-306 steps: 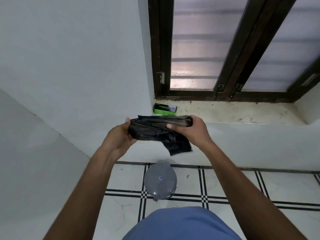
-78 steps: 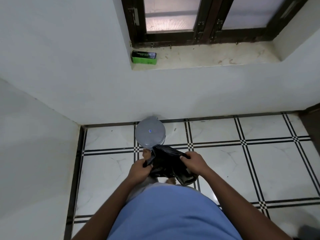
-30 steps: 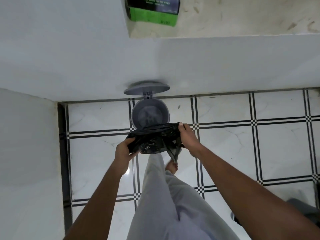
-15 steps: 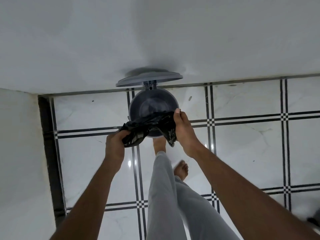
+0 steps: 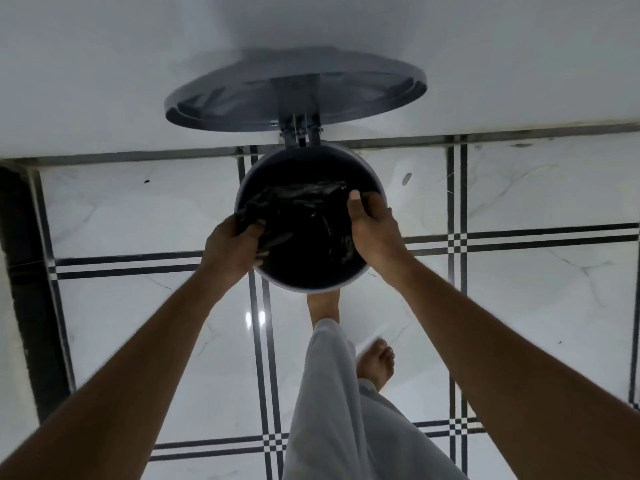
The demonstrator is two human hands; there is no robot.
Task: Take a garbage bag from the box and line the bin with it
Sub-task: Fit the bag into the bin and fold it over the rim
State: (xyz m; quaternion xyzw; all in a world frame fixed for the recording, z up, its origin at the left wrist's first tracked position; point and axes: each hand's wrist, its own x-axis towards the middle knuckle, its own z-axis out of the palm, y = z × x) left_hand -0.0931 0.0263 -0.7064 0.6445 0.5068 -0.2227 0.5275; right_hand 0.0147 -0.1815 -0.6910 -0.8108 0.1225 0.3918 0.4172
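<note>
Both hands are closed on the black garbage bag [image 5: 304, 220]. I see my left hand [image 5: 230, 249] pinching the bag's edge at the left side of the bin's rim, fingers curled over the plastic, thumb tucked against it. My right hand [image 5: 372, 230] grips the opposite edge at the right side of the rim, thumb pressed inward over the bag, the other fingers wrapped outside the rim. The bag hangs crumpled between them, down inside the mouth of the round grey bin [image 5: 308, 289]. Its lid [image 5: 294, 90] stands raised on its hinge against the white wall [image 5: 104, 64]. One bare foot [image 5: 323, 304] rests at the bin's near edge, on the tiled floor [image 5: 519, 289].
</note>
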